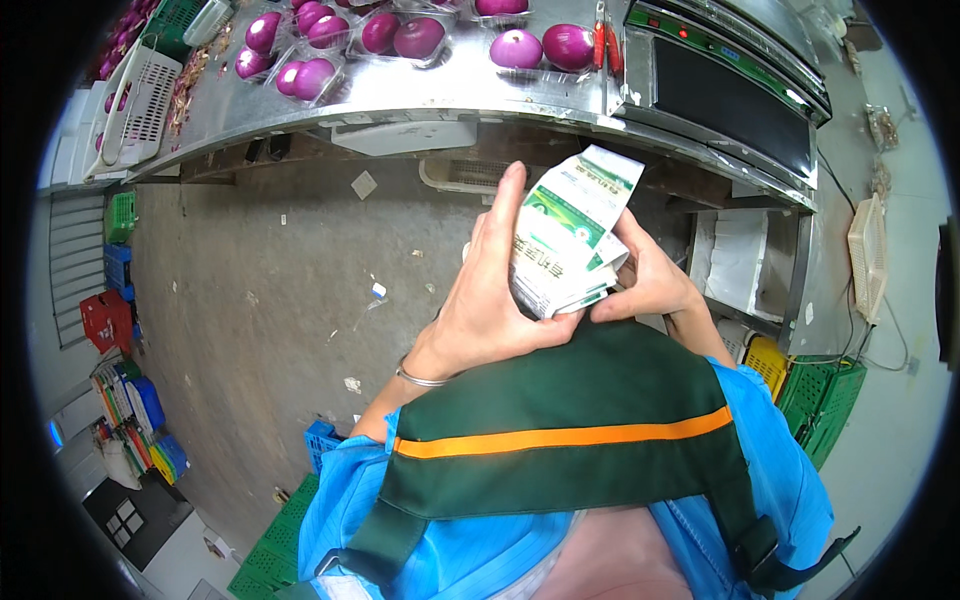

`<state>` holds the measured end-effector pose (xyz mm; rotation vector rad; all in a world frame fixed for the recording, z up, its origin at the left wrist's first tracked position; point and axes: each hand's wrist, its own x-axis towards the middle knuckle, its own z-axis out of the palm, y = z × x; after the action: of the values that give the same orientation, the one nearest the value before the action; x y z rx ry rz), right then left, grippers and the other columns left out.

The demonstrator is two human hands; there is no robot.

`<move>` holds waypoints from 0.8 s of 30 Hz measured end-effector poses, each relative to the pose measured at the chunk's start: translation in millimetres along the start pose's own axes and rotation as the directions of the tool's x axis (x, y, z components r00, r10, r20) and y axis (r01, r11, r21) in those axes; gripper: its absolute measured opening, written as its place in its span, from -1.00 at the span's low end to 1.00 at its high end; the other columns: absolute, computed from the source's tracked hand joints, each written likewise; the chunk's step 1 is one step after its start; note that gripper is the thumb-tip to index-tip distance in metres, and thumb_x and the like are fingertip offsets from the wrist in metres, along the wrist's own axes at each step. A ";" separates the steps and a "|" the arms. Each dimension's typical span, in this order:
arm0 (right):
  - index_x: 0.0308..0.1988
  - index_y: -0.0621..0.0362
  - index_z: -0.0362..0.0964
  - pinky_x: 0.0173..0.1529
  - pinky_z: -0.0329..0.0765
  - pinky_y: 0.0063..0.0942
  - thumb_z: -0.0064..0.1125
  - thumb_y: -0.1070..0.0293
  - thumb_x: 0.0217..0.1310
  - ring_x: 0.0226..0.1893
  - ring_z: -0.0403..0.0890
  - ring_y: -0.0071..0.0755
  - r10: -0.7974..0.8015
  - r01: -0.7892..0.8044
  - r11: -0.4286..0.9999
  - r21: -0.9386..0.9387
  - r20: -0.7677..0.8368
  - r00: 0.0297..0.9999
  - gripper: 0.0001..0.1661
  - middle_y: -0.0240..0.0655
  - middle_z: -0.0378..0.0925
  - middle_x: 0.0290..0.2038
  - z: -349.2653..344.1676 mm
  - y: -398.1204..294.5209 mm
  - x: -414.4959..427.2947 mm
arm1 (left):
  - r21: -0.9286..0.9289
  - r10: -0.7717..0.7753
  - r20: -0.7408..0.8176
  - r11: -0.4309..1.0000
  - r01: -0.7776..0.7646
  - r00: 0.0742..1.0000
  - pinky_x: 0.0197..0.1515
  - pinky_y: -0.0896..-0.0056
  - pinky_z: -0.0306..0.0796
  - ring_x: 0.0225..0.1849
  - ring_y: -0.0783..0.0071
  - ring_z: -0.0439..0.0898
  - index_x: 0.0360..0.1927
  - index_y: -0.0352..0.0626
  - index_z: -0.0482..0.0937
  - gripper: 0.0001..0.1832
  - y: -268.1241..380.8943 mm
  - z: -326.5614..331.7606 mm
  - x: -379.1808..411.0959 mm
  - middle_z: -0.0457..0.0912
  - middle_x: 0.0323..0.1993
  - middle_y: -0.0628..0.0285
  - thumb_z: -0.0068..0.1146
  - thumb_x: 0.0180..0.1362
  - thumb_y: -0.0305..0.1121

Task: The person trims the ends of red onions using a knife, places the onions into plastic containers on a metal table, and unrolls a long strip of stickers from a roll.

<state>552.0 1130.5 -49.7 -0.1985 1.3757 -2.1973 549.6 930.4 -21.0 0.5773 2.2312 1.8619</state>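
A strip of printed green-and-white labels (574,214), folded over itself in layers, is held up in front of my dark green apron (555,390). Its printed side faces up at me and bears writing. My left hand (487,300), with a metal bangle at the wrist, cups the strip's left side and lower end. On the other side my right hand (656,274) has its thumb by the folded lower layers, and some of its fingers are hidden behind the labels. Beyond both hands, red onions (516,49) sit in clear plastic trays (544,73) on a metal worktable (450,90).
A wrapping machine (735,82) with a green control panel stands at the table's right end, beside red-handled scissors (606,49). A white basket (139,105) is at the left end. Green crates (821,405) stand low on the right. Scraps litter the concrete floor (247,300).
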 end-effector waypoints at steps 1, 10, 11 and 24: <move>0.25 0.30 -0.22 0.28 0.00 -0.39 0.52 0.42 -0.46 0.24 0.05 -0.31 0.023 -0.023 0.999 -0.037 -0.002 1.000 0.32 -0.21 0.03 0.21 -2.4 -0.4 1.1 | 0.021 0.045 0.014 0.999 -0.045 0.999 0.22 0.23 0.07 0.24 0.15 0.15 0.30 -0.33 -0.20 0.17 -1.4 -2.0 1.1 0.14 0.19 -0.11 0.39 -0.33 -0.36; 0.26 0.22 -0.21 0.27 0.01 -0.37 0.37 0.58 -0.45 0.23 0.12 -0.29 0.101 -0.025 0.918 0.396 -0.173 0.980 0.24 -0.20 0.12 0.19 25.2 10.8 -8.3 | -0.221 -0.062 -0.039 0.974 0.052 0.997 0.20 0.33 0.11 0.19 0.22 0.23 0.30 -0.29 -0.16 0.18 -5.0 3.2 -8.6 0.22 0.14 0.00 0.45 -0.36 -0.40; 0.27 0.21 -0.21 0.28 0.00 -0.36 0.37 0.57 -0.44 0.23 0.12 -0.28 0.138 -0.063 0.918 0.393 -0.165 0.977 0.24 -0.20 0.12 0.19 24.5 11.0 -10.7 | -0.217 -0.046 -0.025 0.975 0.040 0.999 0.19 0.32 0.12 0.19 0.22 0.24 0.29 -0.29 -0.13 0.15 -4.3 2.8 -9.6 0.23 0.12 -0.01 0.43 -0.35 -0.40; 0.23 0.29 -0.17 0.23 0.16 -0.34 0.36 0.50 -0.37 0.14 0.26 -0.25 0.159 -0.101 0.958 0.268 -0.205 0.966 0.15 -0.12 0.17 0.14 26.5 3.8 -9.9 | -0.288 -0.085 0.033 0.953 0.091 0.996 0.11 0.19 0.19 0.07 0.20 0.29 0.33 -0.19 -0.26 0.34 1.7 -22.6 -4.6 0.15 0.19 -0.08 0.51 -0.48 -0.28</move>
<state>572.2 1113.3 -39.0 0.2368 1.1640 -2.3098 545.5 908.3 -15.3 0.4345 1.8868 2.0727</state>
